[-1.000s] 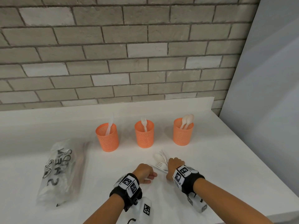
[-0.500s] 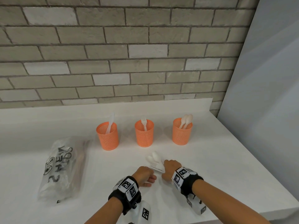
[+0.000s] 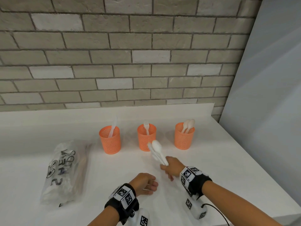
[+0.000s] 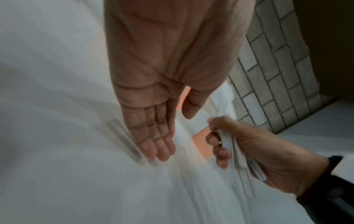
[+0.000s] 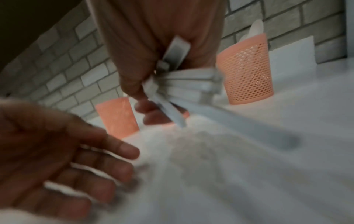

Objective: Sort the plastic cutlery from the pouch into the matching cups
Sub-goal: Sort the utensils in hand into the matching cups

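Three orange mesh cups stand in a row on the white counter: the left cup (image 3: 110, 139) holds a knife, the middle cup (image 3: 145, 137) a fork, the right cup (image 3: 184, 135) two spoons. My right hand (image 3: 173, 167) grips a bundle of white plastic cutlery (image 3: 157, 152) by the handles, lifted off the counter in front of the middle cup; a spoon bowl tops the bundle. The same bundle (image 5: 184, 86) fans out of the fingers in the right wrist view. My left hand (image 3: 146, 183) lies flat with straight fingers on the counter, holding nothing. The clear pouch (image 3: 65, 170) lies at the left.
A grey brick wall runs behind the counter's raised back ledge (image 3: 146, 110). A pale panel (image 3: 268, 111) bounds the right side. The counter's front right edge (image 3: 276, 209) runs close to my right forearm.
My right hand has lifted the cutlery bundle off the counter and carried it forward toward the cups. The left hand has uncurled and stayed low near the front.
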Demonstrator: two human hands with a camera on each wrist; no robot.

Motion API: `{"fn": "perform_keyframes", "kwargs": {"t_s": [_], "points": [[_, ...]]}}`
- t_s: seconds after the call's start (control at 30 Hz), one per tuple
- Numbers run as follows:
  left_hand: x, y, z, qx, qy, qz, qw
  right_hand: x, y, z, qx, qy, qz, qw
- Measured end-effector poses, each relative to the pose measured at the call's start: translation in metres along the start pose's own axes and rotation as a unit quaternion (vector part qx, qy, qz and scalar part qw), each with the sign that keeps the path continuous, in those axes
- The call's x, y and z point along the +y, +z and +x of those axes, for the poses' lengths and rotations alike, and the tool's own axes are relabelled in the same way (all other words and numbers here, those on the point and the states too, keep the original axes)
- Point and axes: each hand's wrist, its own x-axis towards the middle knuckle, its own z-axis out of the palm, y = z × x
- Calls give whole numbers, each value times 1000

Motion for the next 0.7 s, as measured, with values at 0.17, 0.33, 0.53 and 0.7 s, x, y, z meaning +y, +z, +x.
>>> {"fn": "perform_keyframes", "kwargs": {"t_s": [0.17,0.33,0.53,0.7], "points": [[16,2,-9,-65,19,-218,974,-49,-20,-9,100,-115,239,959],[38,1,-17,-102,34,-332,937,-85,-24,-17,174,-176,315,916],[52,8,-22,-145,28,-363,920,-92,-8,-17,201,-223,331,895],[60,1,-23,-147,30,-354,923,-85,0,-13,203,-230,275,911]]}}
